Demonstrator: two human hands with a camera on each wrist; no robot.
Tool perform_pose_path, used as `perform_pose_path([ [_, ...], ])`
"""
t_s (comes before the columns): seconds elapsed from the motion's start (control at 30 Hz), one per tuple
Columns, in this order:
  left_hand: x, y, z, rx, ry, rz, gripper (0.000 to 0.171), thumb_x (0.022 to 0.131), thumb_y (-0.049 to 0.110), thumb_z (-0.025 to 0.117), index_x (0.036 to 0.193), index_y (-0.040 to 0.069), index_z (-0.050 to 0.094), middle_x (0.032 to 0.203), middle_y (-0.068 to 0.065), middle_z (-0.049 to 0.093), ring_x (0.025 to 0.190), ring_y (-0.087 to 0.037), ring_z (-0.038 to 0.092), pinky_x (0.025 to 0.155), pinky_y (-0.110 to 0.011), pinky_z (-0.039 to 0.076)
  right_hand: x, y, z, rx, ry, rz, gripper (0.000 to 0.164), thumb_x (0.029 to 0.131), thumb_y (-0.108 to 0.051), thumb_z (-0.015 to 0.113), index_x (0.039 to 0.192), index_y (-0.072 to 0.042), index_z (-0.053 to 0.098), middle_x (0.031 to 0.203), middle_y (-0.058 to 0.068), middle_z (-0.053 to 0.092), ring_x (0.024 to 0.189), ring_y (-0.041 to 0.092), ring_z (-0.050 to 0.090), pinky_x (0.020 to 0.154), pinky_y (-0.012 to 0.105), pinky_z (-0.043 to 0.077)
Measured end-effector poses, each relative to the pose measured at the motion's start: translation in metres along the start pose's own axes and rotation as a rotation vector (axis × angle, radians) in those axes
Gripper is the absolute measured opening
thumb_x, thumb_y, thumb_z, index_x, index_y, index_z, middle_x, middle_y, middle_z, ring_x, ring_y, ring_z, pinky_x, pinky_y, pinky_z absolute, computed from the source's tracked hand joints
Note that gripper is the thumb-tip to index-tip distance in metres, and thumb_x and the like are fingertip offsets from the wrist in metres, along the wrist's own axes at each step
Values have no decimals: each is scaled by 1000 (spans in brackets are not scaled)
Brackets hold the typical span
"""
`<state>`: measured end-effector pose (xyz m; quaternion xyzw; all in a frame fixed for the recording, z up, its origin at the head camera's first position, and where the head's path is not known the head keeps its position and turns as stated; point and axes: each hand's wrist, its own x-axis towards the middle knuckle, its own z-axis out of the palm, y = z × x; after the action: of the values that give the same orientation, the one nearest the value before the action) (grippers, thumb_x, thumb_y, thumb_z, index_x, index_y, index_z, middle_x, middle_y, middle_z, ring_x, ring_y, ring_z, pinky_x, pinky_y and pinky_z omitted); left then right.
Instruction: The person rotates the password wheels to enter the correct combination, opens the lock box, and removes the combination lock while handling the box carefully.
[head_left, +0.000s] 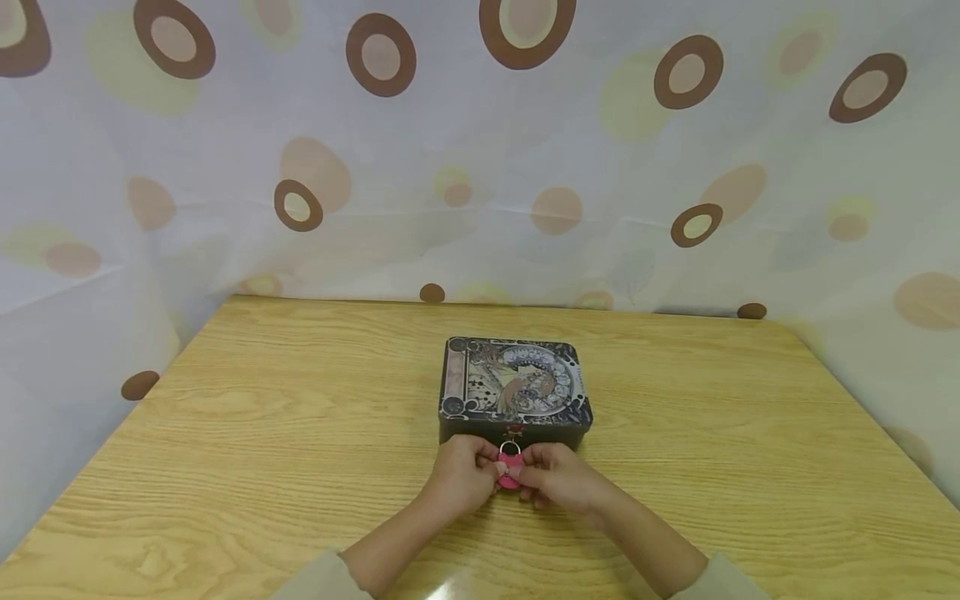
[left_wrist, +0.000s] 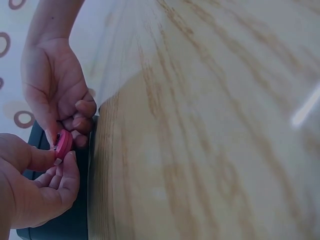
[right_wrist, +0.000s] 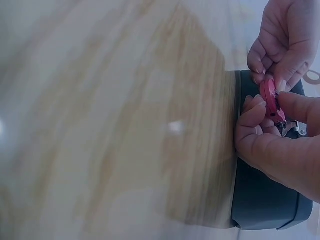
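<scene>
A pink padlock point(head_left: 510, 475) with a silver shackle hangs at the front clasp point(head_left: 513, 431) of a dark tin box point(head_left: 517, 379) with a printed lid. The lid is down. My left hand point(head_left: 463, 477) pinches the padlock's body from the left, thumb on its front face. From the other side my right hand point(head_left: 562, 477) pinches the same body between thumb and fingers. In the right wrist view the padlock point(right_wrist: 270, 100) is seen edge-on beside the metal clasp point(right_wrist: 294, 128). The fingers hide part of the padlock and of the box's front.
The box stands on a wood-grain table point(head_left: 300, 417), towards its middle. Behind and at both sides hangs a white cloth point(head_left: 450, 125) with brown and yellow round patterns. A bright reflection lies on the tabletop near the front edge.
</scene>
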<state>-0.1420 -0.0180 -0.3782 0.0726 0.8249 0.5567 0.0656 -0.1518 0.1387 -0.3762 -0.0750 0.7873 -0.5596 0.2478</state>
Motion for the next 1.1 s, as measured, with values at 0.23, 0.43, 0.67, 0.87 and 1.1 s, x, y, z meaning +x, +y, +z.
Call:
perform_pose_path([
  [0.23, -1, 1, 0, 0, -2, -1, 5, 79, -7, 61, 81, -11, 62, 65, -11, 61, 51, -9, 51, 47, -18, 46, 0, 0, 0, -21, -9, -1, 18, 90, -9, 51, 94, 8, 55, 67, 0, 55, 63, 8, 51, 56, 19, 44],
  [0.43, -1, 1, 0, 5, 0, 2, 5, 79, -7, 61, 81, -11, 62, 65, -12, 61, 52, -9, 52, 47, -18, 46, 0, -1, 1, -38, -12, -9, 19, 91, -10, 51, 93, 8, 55, 68, -1, 55, 64, 8, 51, 55, 20, 44],
  [0.67, -1, -1, 1, 33, 11, 14, 4, 78, -8, 61, 81, -11, 62, 65, -11, 60, 54, -10, 52, 47, -18, 46, -1, -3, 0, -51, -12, 10, 18, 92, -10, 50, 93, 7, 56, 67, -1, 54, 64, 8, 51, 56, 20, 43],
  [0.87, 0, -2, 1, 44, 13, 26, 4, 78, -8, 61, 80, -11, 63, 65, -11, 60, 54, -9, 51, 47, -17, 45, 0, -3, -1, -47, -26, -5, 17, 92, -9, 49, 90, 7, 56, 66, -1, 55, 64, 8, 51, 56, 20, 43],
  [1.1, -1, 0, 0, 65, 21, 45, 4, 78, -7, 61, 78, -10, 63, 65, -11, 61, 54, -9, 50, 46, -16, 43, 1, -2, -1, -42, -36, -8, 18, 92, -8, 46, 89, 7, 56, 67, -1, 54, 64, 8, 50, 55, 19, 42],
])
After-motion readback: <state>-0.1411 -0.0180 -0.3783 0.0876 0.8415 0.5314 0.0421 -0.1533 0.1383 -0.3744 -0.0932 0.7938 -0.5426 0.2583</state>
